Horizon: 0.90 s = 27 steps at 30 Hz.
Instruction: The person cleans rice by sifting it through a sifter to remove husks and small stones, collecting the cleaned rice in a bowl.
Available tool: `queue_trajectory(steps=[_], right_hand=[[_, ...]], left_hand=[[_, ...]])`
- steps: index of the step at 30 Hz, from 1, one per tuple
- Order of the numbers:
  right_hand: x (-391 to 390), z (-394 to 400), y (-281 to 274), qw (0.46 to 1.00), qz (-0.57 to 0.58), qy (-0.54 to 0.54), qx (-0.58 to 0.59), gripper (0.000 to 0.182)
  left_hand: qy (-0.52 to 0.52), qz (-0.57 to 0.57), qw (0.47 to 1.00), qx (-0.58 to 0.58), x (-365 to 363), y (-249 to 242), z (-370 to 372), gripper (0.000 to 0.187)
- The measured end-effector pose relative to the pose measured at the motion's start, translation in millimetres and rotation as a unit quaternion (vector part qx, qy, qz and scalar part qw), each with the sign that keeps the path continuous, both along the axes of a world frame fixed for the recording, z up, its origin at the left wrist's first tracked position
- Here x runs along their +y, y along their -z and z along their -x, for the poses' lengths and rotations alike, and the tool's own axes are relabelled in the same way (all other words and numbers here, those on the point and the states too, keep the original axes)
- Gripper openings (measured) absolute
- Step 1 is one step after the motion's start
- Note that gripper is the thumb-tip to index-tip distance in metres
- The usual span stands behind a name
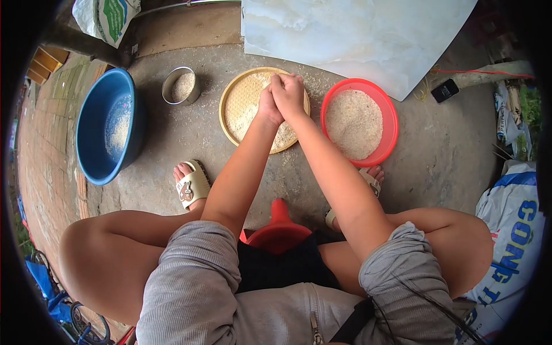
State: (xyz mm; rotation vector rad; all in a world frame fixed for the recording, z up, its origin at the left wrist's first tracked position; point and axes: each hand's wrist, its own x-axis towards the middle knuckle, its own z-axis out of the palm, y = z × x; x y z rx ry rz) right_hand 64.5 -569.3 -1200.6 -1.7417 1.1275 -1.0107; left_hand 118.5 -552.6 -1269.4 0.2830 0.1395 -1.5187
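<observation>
Over the round woven tray, my left hand and my right hand are clasped together. Both look closed, fingers wrapped against each other; whether anything is between the palms is hidden. Pale rice grains lie spread in the tray. To the right of it stands a red plastic basin with a heap of similar grain. On the left are a metal bowl of grain and a large blue basin with some white grain inside.
Scattered grains dot the concrete floor. A marbled sheet lies beyond the tray. A phone-like black device rests at the right. A printed sack is near my right knee. Between my legs sits a red stool.
</observation>
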Motion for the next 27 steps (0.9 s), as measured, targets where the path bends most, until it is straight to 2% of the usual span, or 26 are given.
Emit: queue_trajectory(steps=[2,3,6,9,10,12,15,22,24,27], right_hand=[[-0.1,0.1,-5.3,0.995,0.084,-0.044,-0.035,0.031],[2.0,0.2,-10.9,0.995,0.083,-0.043,-0.035,0.031],[10.5,1.4,-26.7,0.985,0.166,-0.04,0.03,0.018],[11.1,-0.5,-17.7,0.976,0.207,-0.033,0.05,0.015],[9.0,-0.6,-13.9,0.976,0.207,-0.034,0.05,0.015],[5.2,-1.1,-9.6,0.958,0.277,-0.028,0.072,0.021],[5.9,-0.9,-7.2,0.965,0.235,-0.056,0.097,0.019],[9.9,-7.2,-0.4,0.966,0.24,-0.075,0.063,0.016],[14.6,-7.1,2.6,0.98,0.173,-0.096,0.014,0.015],[18.2,-8.7,8.6,0.984,0.143,-0.107,0.025,0.014]], left_hand=[[-0.002,0.034,0.999,0.022,2.6,-23.3,-4.6,0.04],[-0.003,0.05,0.998,0.032,3.9,-31.3,-5.5,0.043],[-0.024,0.077,0.995,0.059,4.9,-41.6,-0.2,0.044],[-0.028,0.109,0.993,0.038,6.9,-44.2,2.1,0.042],[-0.028,0.109,0.993,0.038,6.9,-44.3,1.8,0.042],[-0.025,0.096,0.994,0.048,7.4,-43.3,0.0,0.04],[-0.018,0.075,0.995,0.063,7.9,-39.2,-2.7,0.038],[-0.007,0.035,0.995,0.096,5.0,-24.2,-20.2,0.034],[-0.001,0.026,0.996,0.087,2.1,-20.8,-20.9,0.034],[0.007,0.013,0.997,0.072,-1.5,-17.5,-22.8,0.034]])
